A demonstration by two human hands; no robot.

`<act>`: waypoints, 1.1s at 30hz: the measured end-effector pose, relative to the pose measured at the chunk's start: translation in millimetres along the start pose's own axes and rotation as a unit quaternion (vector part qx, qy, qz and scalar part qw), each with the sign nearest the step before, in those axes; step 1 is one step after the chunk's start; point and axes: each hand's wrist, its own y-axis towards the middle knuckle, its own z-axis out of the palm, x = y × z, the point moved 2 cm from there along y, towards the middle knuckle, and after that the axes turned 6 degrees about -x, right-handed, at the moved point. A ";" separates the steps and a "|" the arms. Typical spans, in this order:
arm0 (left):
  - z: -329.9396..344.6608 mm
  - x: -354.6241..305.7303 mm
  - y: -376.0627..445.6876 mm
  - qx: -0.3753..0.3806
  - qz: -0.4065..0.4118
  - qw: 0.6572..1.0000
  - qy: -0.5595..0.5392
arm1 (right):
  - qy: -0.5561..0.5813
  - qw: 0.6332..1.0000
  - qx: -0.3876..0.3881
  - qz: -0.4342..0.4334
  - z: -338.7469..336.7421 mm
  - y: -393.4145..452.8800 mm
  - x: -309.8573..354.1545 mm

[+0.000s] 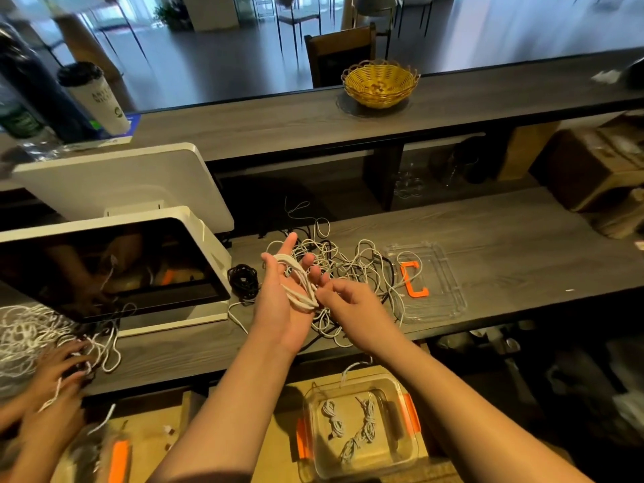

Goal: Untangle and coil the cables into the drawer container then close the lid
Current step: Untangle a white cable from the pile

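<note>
We find a white cable (296,284) looped in several turns across the palm of the left hand (284,294), whose fingers (289,244) stand straight and spread; the right hand (348,301) pinches the loops at their lower end. Behind both hands a tangle of white cables (352,266) lies on the desk (505,238), touching the clear lid (432,284). Below, the clear container (359,427) with orange clips holds three coiled cables (352,427).

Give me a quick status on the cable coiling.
Left hand open, white cable looped around it. Right hand pinching that cable. Container open, three coils inside. Tangle remains.
</note>
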 end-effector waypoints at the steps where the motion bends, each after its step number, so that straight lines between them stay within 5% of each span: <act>1: 0.3 0.7 0.5 -0.003 -0.001 1.000 -0.011 | -0.012 1.000 0.000 0.002 1.4 -0.7 -1.5; 10: 3.6 14.3 6.5 -0.018 0.021 1.000 0.002 | -0.141 0.987 0.073 0.012 -8.2 -8.4 -8.2; 16: 13.6 24.4 2.6 0.010 0.051 0.970 0.237 | -0.298 0.936 0.182 -0.033 -28.1 -16.1 -4.6; 23: 27.4 40.5 -6.4 0.030 0.057 0.913 0.403 | -0.287 0.932 0.209 -0.068 -45.8 -21.0 8.2; 33: 37.5 51.7 -23.7 0.033 -0.065 0.858 0.509 | -0.221 0.951 0.167 -0.138 -86.4 -13.6 22.6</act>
